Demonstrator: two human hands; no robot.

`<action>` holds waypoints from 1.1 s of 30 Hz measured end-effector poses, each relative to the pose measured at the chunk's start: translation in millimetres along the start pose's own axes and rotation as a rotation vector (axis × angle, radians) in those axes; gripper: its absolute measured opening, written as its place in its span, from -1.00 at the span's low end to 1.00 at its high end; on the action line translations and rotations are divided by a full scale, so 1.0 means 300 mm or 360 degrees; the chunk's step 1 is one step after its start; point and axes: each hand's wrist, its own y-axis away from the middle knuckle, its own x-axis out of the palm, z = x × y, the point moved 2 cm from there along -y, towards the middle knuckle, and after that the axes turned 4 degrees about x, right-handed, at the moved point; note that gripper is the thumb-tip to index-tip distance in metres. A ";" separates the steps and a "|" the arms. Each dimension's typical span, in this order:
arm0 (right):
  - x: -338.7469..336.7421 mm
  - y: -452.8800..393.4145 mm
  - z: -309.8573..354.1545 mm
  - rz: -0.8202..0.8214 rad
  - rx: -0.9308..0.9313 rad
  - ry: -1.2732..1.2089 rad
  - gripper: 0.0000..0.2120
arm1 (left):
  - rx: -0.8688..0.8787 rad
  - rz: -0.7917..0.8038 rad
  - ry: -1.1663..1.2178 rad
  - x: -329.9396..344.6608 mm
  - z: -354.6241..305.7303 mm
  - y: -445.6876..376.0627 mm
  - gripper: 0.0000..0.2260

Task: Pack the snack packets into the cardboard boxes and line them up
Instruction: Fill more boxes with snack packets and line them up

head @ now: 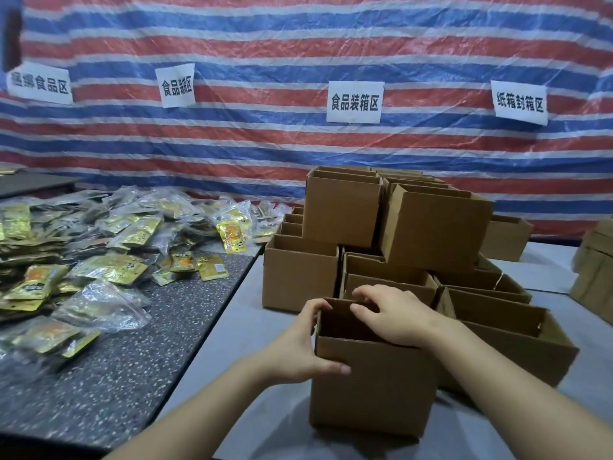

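Left hand (pixel 300 343) grips the near cardboard box (pixel 371 386) by its left wall; right hand (pixel 394 315) curls loosely inside its open top, snack packets (pixel 109 247) lying left of it

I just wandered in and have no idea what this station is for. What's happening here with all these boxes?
A person is packing snacks. Both hands hold one open cardboard box on the grey table: the left hand grips its left wall, the right hand reaches over its top edge. More open boxes are stacked behind. The snack packets still lie heaped on the dark table to the left.
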 end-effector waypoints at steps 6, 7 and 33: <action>0.061 0.011 -0.012 0.0044 0.0077 0.0145 -0.63 | -0.0010 0.0053 -0.0037 0.016 0.021 0.013 -0.23; 0.058 0.016 -0.011 0.0055 0.0085 0.0163 -0.62 | 0.0004 0.0071 -0.0013 0.017 0.015 0.018 -0.23; -0.021 -0.139 0.245 -0.0063 -0.0070 -0.0024 -0.58 | -0.1673 -0.0559 -0.1604 -0.989 0.720 0.284 -0.38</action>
